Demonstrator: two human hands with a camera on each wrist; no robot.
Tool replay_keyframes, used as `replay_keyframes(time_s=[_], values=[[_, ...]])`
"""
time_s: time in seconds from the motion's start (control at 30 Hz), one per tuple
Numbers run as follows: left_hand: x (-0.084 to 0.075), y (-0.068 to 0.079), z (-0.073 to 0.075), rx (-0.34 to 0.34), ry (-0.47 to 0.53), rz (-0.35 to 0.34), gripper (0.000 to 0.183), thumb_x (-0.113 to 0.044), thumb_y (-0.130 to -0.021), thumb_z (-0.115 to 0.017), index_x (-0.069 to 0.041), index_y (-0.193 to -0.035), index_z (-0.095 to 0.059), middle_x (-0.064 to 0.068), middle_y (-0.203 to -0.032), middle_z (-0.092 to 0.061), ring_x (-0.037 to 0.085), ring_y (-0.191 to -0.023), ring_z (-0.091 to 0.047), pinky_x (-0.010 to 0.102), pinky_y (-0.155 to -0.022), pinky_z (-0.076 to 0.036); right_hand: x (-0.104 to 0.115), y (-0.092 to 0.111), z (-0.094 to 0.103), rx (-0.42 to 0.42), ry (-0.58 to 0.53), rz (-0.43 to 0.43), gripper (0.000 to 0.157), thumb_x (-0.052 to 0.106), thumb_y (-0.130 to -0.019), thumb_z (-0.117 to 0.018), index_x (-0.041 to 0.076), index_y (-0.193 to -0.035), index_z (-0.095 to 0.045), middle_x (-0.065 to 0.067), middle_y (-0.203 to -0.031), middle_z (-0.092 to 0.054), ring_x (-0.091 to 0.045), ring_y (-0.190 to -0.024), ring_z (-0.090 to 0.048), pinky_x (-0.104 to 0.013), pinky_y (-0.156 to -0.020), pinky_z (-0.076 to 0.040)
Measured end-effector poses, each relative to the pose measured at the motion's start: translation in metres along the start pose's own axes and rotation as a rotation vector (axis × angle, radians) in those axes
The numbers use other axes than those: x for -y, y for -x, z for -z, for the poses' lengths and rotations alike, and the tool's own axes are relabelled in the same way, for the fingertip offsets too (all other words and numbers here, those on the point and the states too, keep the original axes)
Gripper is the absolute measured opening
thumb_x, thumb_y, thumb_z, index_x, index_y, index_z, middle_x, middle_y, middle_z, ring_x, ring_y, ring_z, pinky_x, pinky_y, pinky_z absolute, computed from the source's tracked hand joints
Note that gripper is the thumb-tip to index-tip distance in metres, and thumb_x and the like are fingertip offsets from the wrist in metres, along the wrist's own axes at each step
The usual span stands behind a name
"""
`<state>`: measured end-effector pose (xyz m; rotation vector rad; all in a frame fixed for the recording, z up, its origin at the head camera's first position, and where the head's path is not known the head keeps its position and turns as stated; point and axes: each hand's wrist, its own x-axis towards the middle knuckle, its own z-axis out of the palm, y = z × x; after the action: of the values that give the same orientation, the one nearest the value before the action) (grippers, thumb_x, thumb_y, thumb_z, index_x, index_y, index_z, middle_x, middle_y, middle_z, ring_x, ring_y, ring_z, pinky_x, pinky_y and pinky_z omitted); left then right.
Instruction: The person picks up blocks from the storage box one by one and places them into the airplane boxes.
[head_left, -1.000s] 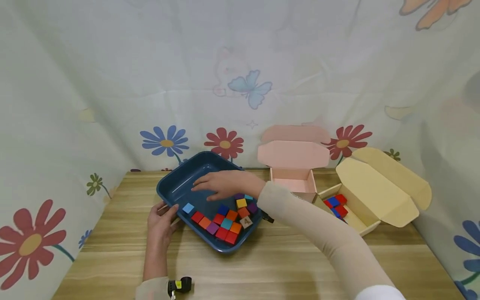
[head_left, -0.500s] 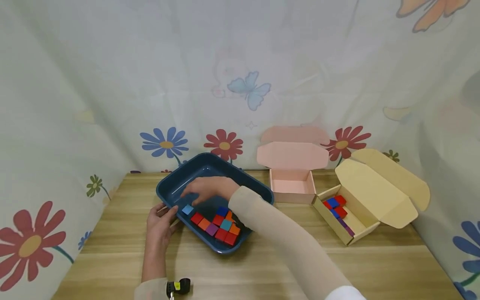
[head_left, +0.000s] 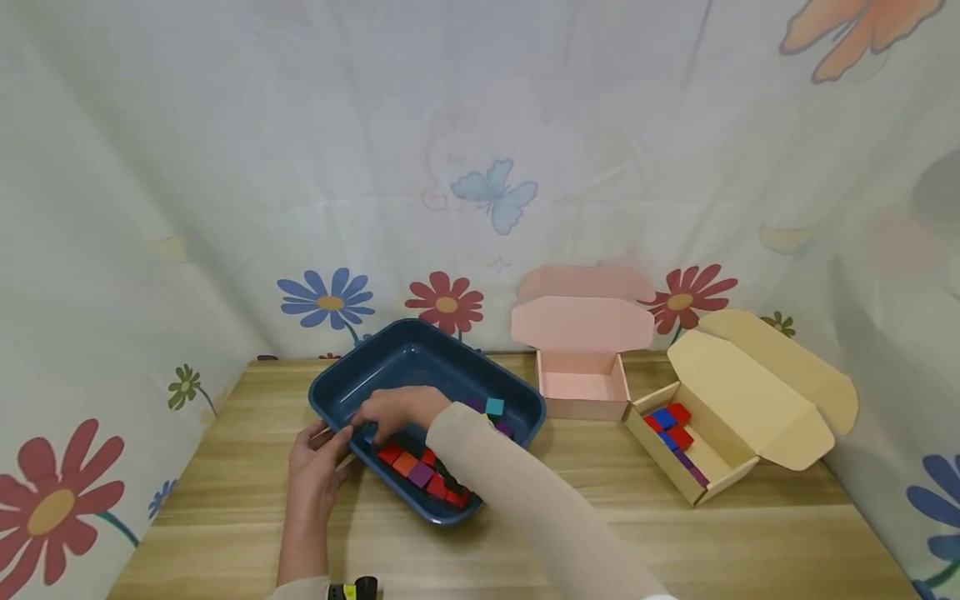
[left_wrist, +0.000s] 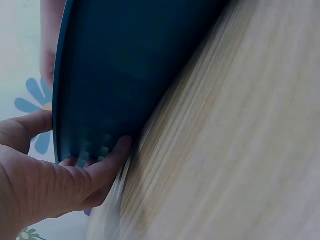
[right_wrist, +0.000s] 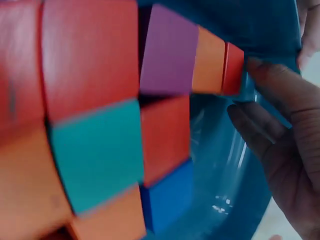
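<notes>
A dark blue tray (head_left: 420, 354) sits on the table, with colored wooden blocks along its near side. My left hand (head_left: 313, 468) grips its left rim, thumb on the edge and fingers against the outer wall in the left wrist view. Inside the tray's left corner, my right hand (head_left: 401, 408) pinches a light blue block (right_wrist: 247, 91), mostly hidden by the fingers. Beside it run a red block (right_wrist: 233, 69), an orange block (right_wrist: 208, 60) and a purple block (right_wrist: 169, 52). A teal block (right_wrist: 100, 155) and a blue block (right_wrist: 170, 197) lie nearer that camera. My right forearm covers several blocks.
An open pink box (head_left: 583, 408) stands right of the tray, its lid raised. Farther right, an open yellow box (head_left: 716, 454) holds red, blue and purple blocks along its left side. A flower-printed curtain (head_left: 480, 242) hangs behind the wooden table (head_left: 585, 479).
My right hand has moved left and down across the tray to the light blue block and now pinches it. My left hand has stayed on the rim. The head view has tilted up slightly.
</notes>
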<state>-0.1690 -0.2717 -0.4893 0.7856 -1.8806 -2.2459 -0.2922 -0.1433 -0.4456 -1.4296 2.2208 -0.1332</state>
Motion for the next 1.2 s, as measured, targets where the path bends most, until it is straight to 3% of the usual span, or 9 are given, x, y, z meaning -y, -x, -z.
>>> replay_keyframes(time_s=[0.33, 0.77, 1.0, 1.2], values=[[0.0010, 0.0016, -0.0027, 0.019, 0.013, 0.004, 0.080, -0.013, -0.099, -0.067, -0.007, -0.161, -0.017, 0.020, -0.156, -0.024, 0.031, -0.133, -0.043, 0.054, -0.107, -0.043, -0.0023, 0.0032, -0.0043, -0.054, -0.031, -0.025, 0.040, 0.021, -0.094, -0.076, 0.033, -0.132, -0.070, 0.016, -0.120, -0.068, -0.004, -0.100, -0.057, -0.019, -0.096, -0.048], [-0.0005, 0.0018, -0.0048, 0.043, 0.011, -0.013, 0.078, -0.011, -0.099, -0.067, -0.006, -0.159, -0.017, 0.016, -0.150, -0.029, 0.021, -0.119, -0.052, 0.037, -0.089, -0.056, 0.0013, 0.0063, -0.0040, -0.095, -0.084, -0.105, 0.039, 0.017, -0.090, -0.080, 0.033, -0.124, -0.074, 0.015, -0.119, -0.068, -0.003, -0.102, -0.057, -0.021, -0.097, -0.049], [-0.0045, -0.0016, -0.0025, 0.036, -0.001, -0.005, 0.076, -0.012, -0.100, -0.065, -0.007, -0.159, -0.018, 0.016, -0.150, -0.029, 0.024, -0.123, -0.051, 0.040, -0.094, -0.054, 0.0027, 0.0054, -0.0018, -0.114, -0.120, -0.106, 0.039, 0.019, -0.089, -0.080, 0.032, -0.125, -0.074, 0.014, -0.118, -0.069, -0.004, -0.099, -0.058, -0.022, -0.096, -0.051], [-0.0024, -0.0002, 0.0019, 0.021, 0.012, 0.013, 0.077, -0.012, -0.100, -0.065, -0.006, -0.159, -0.017, 0.013, -0.146, -0.032, 0.017, -0.112, -0.057, 0.036, -0.089, -0.056, 0.0037, 0.0046, 0.0041, -0.126, -0.182, -0.120, 0.039, 0.024, -0.090, -0.080, 0.029, -0.128, -0.072, 0.010, -0.121, -0.069, -0.004, -0.102, -0.058, -0.024, -0.095, -0.052]])
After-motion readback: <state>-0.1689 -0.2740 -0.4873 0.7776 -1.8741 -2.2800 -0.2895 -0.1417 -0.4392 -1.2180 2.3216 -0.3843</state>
